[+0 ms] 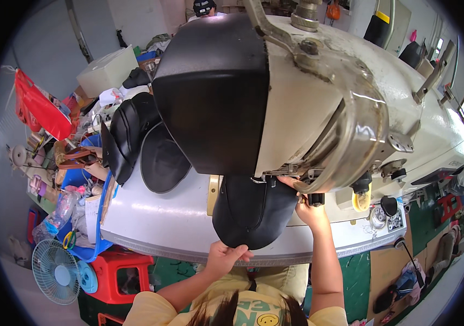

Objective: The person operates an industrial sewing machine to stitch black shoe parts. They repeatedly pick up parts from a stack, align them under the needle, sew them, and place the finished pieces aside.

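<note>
A black leather piece (pixel 240 209) with a rounded front and a curved inner line lies under the head of a white and black sewing machine (pixel 215 103). With thumb and fingers closed, my left hand (pixel 228 257) pinches its rounded edge at the table's front. My right hand (pixel 312 211) grips the right side of the same piece, one finger reaching in close to the needle area. Part of that hand is hidden behind the machine's parts. Left of the machine, a flat black oval piece (pixel 164 160) rests beside a pile of black leather pieces (pixel 126 136).
The white worktable (pixel 150 217) curves around in front of me. At left stand a blue bin (pixel 101 239) of odds and ends, a fan (pixel 55 271) and a red stool (pixel 118 274). A red bag (pixel 39 106) hangs above. Another person (pixel 204 8) is behind the machine.
</note>
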The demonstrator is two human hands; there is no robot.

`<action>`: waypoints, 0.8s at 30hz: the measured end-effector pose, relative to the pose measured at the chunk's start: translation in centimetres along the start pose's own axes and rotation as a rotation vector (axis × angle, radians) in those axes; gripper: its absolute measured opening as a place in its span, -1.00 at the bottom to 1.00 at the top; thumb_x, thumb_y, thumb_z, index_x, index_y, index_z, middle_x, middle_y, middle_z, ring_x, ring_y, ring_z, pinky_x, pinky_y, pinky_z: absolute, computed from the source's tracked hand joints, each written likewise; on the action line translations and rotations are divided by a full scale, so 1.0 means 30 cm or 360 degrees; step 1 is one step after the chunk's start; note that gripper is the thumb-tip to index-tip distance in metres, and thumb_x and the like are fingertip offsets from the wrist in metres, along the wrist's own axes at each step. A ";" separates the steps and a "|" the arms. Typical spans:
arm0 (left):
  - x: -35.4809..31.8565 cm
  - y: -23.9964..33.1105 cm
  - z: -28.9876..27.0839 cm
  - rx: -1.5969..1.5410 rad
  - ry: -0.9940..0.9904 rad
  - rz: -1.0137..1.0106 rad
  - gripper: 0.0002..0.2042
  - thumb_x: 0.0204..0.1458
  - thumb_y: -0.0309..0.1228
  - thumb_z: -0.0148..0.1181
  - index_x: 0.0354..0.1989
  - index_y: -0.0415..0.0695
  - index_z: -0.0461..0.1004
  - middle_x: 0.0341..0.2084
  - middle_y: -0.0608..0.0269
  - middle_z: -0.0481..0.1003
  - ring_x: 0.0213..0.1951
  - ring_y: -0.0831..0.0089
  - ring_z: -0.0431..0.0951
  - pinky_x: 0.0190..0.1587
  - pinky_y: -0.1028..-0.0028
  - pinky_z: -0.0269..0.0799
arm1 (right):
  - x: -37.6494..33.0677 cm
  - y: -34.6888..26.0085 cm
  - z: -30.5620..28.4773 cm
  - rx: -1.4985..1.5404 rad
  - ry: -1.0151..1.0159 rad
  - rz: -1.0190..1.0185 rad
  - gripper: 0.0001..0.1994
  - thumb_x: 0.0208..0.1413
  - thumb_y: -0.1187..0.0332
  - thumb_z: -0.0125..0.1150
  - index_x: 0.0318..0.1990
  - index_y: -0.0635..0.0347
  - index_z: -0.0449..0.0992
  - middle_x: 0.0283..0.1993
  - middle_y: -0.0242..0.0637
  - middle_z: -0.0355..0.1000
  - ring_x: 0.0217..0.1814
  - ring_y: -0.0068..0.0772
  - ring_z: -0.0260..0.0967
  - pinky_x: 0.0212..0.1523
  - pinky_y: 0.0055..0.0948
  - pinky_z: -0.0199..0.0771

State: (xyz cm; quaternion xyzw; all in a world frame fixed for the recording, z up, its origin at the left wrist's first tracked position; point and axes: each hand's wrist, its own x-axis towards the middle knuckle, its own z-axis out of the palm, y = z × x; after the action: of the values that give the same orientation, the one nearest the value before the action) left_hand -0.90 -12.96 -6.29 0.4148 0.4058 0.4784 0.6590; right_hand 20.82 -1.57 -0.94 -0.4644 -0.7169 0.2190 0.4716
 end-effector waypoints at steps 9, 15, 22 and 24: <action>0.044 0.269 0.156 0.1429 -0.0103 0.1645 -0.56 -0.26 -0.42 0.38 -0.15 -0.30 0.44 -0.20 -0.04 0.46 -0.25 0.10 0.51 -0.25 0.32 0.46 | -0.009 0.041 -0.003 -0.0163 0.0040 0.0154 -0.66 -0.39 0.68 0.14 -0.35 0.09 0.55 -0.51 -0.21 0.41 -0.43 -0.12 0.40 -0.44 -0.32 0.39; 0.169 0.257 0.271 0.2364 0.0249 0.1266 -0.47 -0.25 -0.56 0.17 0.03 -0.32 0.28 0.08 -0.14 0.20 0.15 -0.16 0.16 0.17 0.00 0.09 | -0.039 -0.029 -0.060 -0.0144 0.0298 -0.0240 -0.31 -0.33 0.75 0.06 0.12 0.10 0.36 -0.05 -0.12 0.41 -0.21 -0.22 0.47 -0.26 -0.39 0.50; 0.496 0.273 -0.155 0.1980 0.0553 0.1236 -0.78 0.02 -0.52 0.08 -0.20 -0.40 0.42 -0.31 -0.14 0.48 -0.26 -0.07 0.46 -0.15 0.24 0.35 | -0.136 -0.054 -0.042 0.0144 0.0399 -0.0276 -0.57 -0.05 0.42 0.24 0.05 0.17 0.38 -0.32 -0.25 0.43 -0.35 -0.27 0.49 -0.41 -0.39 0.44; 0.532 0.332 -0.236 0.2069 0.0631 0.1076 -0.77 0.05 -0.46 0.09 -0.21 -0.42 0.41 -0.34 -0.14 0.49 -0.31 -0.07 0.45 -0.18 0.26 0.35 | -0.150 -0.081 0.003 0.0193 0.0264 -0.0279 -0.57 -0.05 0.31 0.25 0.01 0.21 0.38 -0.35 -0.26 0.39 -0.37 -0.23 0.46 -0.44 -0.35 0.42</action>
State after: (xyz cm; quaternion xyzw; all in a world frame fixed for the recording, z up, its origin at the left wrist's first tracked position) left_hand -7.02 5.57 -1.49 0.7279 0.5676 0.3845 0.0141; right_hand 20.19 -6.64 -1.27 -0.3872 -0.6987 0.1807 0.5738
